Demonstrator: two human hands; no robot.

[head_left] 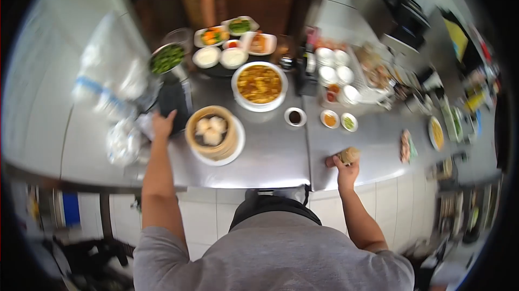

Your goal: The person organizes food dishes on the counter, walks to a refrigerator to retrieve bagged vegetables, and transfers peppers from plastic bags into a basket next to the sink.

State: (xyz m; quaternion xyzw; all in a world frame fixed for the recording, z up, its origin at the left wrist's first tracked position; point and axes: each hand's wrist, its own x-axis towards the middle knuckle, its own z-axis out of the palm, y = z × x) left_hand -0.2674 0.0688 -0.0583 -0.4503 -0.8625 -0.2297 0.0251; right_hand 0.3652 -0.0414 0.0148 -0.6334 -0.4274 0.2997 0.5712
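Note:
My left hand (163,123) reaches to a dark tray (174,103) at the left of the steel counter, its thumb apart over the near edge and its other fingers hard to make out. A bamboo steamer (230,142) with several pale dumplings (212,130) stands on a white plate (237,153) just right of that hand. My right hand (347,172) is wrapped round a brown, paper-like bundle (350,154) near the counter's front edge. A small dish of dark sauce (295,117) lies between the two hands, farther back.
Behind the steamer are a large bowl of yellow-brown food (259,86) and a tray with several dishes. Plastic bags (121,139) lie at left. White cups (327,74) and small sauce dishes (330,119) stand at right. Across the counter, a person's arm (208,4) hangs near the tray.

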